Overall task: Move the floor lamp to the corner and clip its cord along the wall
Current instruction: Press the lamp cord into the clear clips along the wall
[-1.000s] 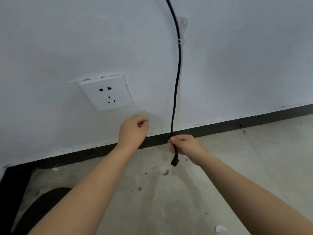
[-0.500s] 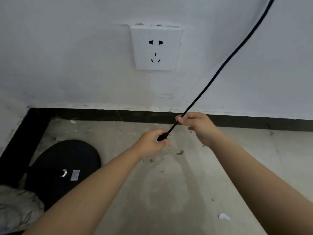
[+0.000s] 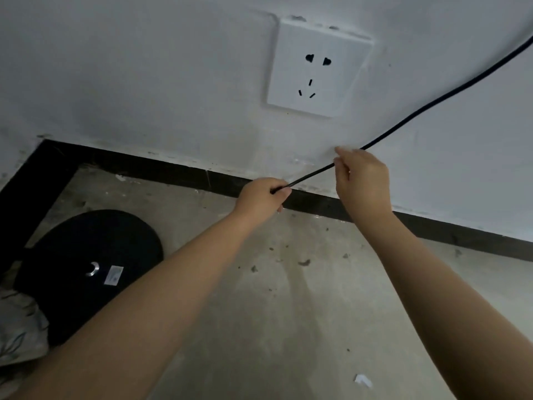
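The black lamp cord (image 3: 432, 103) runs down from the upper right edge across the white wall to both hands. My left hand (image 3: 264, 196) is closed around the cord's end near the black skirting, so the plug is hidden in the fist. My right hand (image 3: 362, 180) pinches the cord a little further up, close to the wall below the socket. The lamp's round black base (image 3: 92, 267) stands on the floor in the corner at the left, with a silver fitting and a white label on it.
A white wall socket (image 3: 318, 70) sits above the hands. Black skirting (image 3: 173, 170) lines both walls and meets at the corner on the left. The concrete floor (image 3: 288, 313) carries dirt specks and a white scrap (image 3: 362, 381). Patterned cloth (image 3: 20, 330) lies at the far left.
My left hand took hold of the cord's end, which my right hand held before. Both hands rose toward the wall below the socket, and the view swung left to the corner.
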`<action>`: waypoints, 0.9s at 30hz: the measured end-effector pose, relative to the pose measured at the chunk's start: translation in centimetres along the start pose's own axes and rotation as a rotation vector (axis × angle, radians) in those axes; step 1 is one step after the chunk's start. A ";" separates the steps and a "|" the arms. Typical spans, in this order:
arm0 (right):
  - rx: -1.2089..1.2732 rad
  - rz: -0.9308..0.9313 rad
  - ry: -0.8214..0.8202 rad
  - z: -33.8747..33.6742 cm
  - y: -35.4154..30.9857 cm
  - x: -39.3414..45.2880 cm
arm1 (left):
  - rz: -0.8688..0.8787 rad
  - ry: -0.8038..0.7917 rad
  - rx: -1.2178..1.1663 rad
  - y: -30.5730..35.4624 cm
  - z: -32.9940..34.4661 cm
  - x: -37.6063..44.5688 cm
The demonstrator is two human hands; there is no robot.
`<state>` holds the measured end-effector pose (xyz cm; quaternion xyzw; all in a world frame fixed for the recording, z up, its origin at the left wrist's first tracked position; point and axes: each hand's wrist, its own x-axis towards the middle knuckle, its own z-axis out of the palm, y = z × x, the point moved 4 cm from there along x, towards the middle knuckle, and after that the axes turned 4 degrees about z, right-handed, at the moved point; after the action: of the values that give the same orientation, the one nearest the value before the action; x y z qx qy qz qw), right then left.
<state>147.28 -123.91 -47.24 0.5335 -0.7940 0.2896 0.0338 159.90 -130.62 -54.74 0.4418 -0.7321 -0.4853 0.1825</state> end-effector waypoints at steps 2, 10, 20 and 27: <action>-0.066 -0.060 -0.005 0.7 0.0 0.2 | -0.014 0.084 -0.050 0.3 -0.2 0.3; -0.203 -0.117 0.053 1.2 0.2 -0.2 | 0.073 0.216 -0.066 0.5 -0.9 -0.5; -0.259 -0.002 -0.095 2.6 -0.1 -1.1 | 0.011 0.274 0.083 0.6 -0.4 1.0; -0.347 0.148 -0.237 2.8 0.8 -1.1 | -0.040 0.301 0.189 1.0 -0.9 1.9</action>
<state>147.74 -124.11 -50.30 0.4900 -0.8674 0.0855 0.0103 159.03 -132.55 -53.73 0.5389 -0.7301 -0.3461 0.2380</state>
